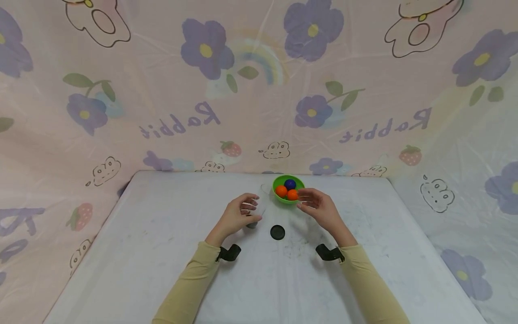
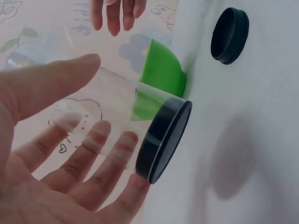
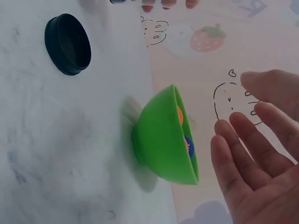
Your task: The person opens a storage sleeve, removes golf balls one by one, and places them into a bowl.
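Note:
My left hand [image 1: 234,217] grips a clear plastic tube [image 2: 117,95], with the thumb on one side and the fingers round the other. A black cap [image 2: 164,142] closes the tube's lower end, held close above the table. My right hand [image 1: 320,209] is beside the green bowl [image 3: 158,135], fingers relaxed and nothing between them. Two orange balls and one blue ball [image 1: 289,184] lie in that bowl. In the right wrist view the bowl's wall hides most of the balls.
A loose black lid [image 1: 277,232] lies on the white table [image 1: 133,252] between the hands, nearer to me than the bowl. Behind the table hangs a printed curtain [image 1: 251,103] with flowers and rabbits.

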Demonstrator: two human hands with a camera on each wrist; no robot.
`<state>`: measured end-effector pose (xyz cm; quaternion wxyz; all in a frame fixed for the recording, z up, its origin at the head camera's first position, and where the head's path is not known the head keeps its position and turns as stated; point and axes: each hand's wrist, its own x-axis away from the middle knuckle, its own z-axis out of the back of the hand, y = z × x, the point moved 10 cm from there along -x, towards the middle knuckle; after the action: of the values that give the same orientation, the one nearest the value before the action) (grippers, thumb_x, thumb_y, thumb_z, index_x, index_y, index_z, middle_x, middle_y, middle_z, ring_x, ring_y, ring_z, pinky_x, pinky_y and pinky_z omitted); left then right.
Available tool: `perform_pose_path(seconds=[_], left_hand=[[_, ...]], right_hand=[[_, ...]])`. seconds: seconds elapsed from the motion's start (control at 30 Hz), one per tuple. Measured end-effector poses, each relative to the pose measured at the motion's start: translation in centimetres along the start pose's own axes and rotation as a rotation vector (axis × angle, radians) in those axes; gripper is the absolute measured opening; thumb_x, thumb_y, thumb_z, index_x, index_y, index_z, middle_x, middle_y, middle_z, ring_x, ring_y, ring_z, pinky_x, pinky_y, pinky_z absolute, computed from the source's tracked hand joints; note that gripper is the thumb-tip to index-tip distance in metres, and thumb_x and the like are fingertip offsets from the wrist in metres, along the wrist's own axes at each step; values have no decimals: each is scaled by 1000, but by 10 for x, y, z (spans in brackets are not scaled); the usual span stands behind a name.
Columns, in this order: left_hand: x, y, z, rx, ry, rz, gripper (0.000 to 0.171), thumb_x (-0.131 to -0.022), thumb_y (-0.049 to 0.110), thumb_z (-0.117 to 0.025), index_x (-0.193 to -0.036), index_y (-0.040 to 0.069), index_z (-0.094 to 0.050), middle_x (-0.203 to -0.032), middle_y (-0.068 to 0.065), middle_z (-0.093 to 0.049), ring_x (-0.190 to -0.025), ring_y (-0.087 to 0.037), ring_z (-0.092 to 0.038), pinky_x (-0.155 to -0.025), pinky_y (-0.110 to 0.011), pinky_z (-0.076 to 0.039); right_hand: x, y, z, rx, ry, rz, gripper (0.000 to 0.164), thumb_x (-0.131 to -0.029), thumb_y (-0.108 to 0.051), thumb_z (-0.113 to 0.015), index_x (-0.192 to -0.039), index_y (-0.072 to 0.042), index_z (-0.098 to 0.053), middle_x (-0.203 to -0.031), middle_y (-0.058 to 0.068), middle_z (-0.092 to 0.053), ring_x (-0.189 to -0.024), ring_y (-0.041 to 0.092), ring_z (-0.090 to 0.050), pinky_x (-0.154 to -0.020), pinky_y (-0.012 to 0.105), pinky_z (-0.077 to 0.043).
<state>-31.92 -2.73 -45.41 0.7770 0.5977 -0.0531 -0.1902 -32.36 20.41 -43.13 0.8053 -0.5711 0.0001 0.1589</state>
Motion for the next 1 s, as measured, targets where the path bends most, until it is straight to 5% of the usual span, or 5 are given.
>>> perform_pose_path(seconds=[0.37, 0.53, 0.7, 1.0], left_hand=[[-2, 2, -2, -7, 52, -25, 51, -75, 1, -80, -120, 7, -56, -116, -20, -59, -107, -39, -58, -92, -55, -44], [-9, -10, -6, -65, 64, -28, 51, -75, 3, -81, -118, 7, -55, -116, -19, -60, -104, -29, -60, -90, -48, -47], [-10, -12, -9, -58, 56, -29, 52, -75, 1, -81, -118, 1, -51, -117, -22, -59, -106, -34, -60, -89, -45, -49], [-9, -17, -11, -63, 66, -12, 48, -74, 1, -81, -108, 7, -48, -117, -22, -58, -106, -35, -60, -88, -43, -50]], right_hand=[[6, 12, -1, -10, 0, -59, 47, -88, -11, -70, -129, 2, -53, -128, 20, -55, -116, 36, -54, -91, 26, -47], [7, 16, -1, -13, 0, -73, 47, -88, -12, -70, -130, 2, -53, -128, 17, -55, -117, 36, -54, -92, 26, -47], [8, 17, -3, -5, -4, -75, 46, -88, -11, -70, -129, 2, -53, -127, 14, -57, -116, 33, -55, -91, 27, -47], [12, 20, 1, -11, 4, -81, 46, -87, -13, -71, -128, -1, -55, -128, 19, -55, -115, 30, -56, -90, 26, -48]])
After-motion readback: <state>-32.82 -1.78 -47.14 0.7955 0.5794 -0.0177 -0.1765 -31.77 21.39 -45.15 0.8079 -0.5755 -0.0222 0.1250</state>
